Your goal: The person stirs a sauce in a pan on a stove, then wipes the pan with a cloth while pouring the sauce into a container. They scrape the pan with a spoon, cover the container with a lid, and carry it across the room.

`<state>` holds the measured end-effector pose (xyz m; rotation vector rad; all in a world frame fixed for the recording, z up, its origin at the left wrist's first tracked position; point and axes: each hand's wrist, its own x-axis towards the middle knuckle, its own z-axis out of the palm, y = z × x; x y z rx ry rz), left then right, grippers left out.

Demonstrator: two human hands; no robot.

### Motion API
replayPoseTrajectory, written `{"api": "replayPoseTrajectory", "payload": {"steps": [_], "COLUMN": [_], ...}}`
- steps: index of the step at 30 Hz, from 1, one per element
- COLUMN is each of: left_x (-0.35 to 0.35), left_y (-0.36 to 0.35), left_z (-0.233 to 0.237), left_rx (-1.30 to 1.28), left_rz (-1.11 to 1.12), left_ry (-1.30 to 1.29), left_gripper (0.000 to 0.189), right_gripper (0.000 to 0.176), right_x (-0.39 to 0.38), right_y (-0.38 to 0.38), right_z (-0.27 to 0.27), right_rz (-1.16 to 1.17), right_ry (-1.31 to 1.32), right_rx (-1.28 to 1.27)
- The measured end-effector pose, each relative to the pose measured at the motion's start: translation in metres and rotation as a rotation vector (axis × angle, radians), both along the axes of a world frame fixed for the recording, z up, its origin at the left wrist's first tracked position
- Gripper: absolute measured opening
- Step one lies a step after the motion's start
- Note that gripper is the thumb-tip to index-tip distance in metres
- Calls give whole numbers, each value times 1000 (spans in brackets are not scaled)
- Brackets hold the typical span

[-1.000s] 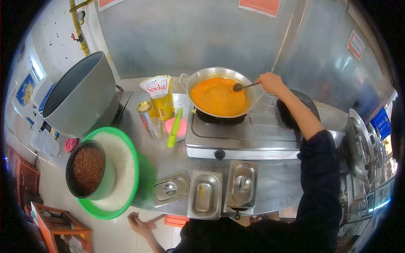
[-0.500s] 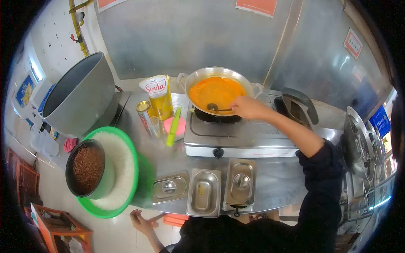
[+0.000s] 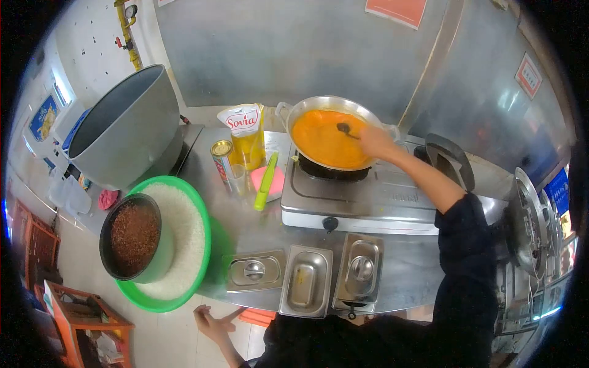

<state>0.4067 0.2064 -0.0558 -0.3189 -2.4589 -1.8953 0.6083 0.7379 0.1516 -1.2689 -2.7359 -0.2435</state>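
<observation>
Dark metal spoon [image 3: 343,128] dips into the orange-filled silver pan [image 3: 331,99], handle mostly hidden in the gripping right hand [image 3: 375,142]. Left hand [image 3: 211,324] spreads empty below the tabletop [image 3: 245,228]'s near edge.

We'd call this a small food-stall or eatery kitchen, not a home one. We've got a stainless steel counter [image 3: 405,264] with a tabletop gas stove [image 3: 368,196] and a wok [image 3: 325,141] of orange sauce on the burner. There are sheet-metal wall panels [image 3: 294,55] behind it and a row of small steel condiment pans [image 3: 307,285] up front. Add a huge grey pot [image 3: 123,129], a green basin [image 3: 207,242] heaped with raw rice, and a Sovia oil pouch [image 3: 245,135] by the stove.
</observation>
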Motion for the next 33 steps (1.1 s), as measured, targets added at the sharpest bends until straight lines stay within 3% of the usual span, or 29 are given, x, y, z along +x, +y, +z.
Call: {"api": "replayPoseTrajectory", "payload": {"steps": [2, 4, 10, 14, 16, 22, 29, 31, 33], "left_x": [-3, -5, -8, -7, -8, -6, -9, -10, -11], "left_y": [-2, -2, 1, 3, 3, 0, -4, -3, -4], "left_z": [-3, -6, -9, -8, -10, -6, -12, -13, -15], "left_rx": [-28, 9, -10, 4, 21, 7, 24, 43, 28], "left_rz": [-17, -44, -51, -62, -66, -56, -62, -43, -52], "left_ry": [30, 20, 6, 5, 1, 10, 26, -13, 2], "left_gripper": [9, 10, 11, 12, 12, 10, 10, 10, 11], "right_gripper": [20, 20, 26, 28, 27, 22, 17, 24, 23], "right_x": [5, 4, 7, 23, 26, 31, 37, 37, 32], "right_y": [6, 0, -33, -43, -52, -4, 1, -8, -26], "right_z": [-13, -15, 9, 34, 41, 17, 10, 12, 25], "right_rz": [10, 177, 151, 264, 120, 47, -45, 37, 104], "right_ry": [81, 178, 241, 55, -78, -184, -66, -80, -76], "right_rx": [-114, -269, -622, -446, -204, 165, 18, -288, -380]}}
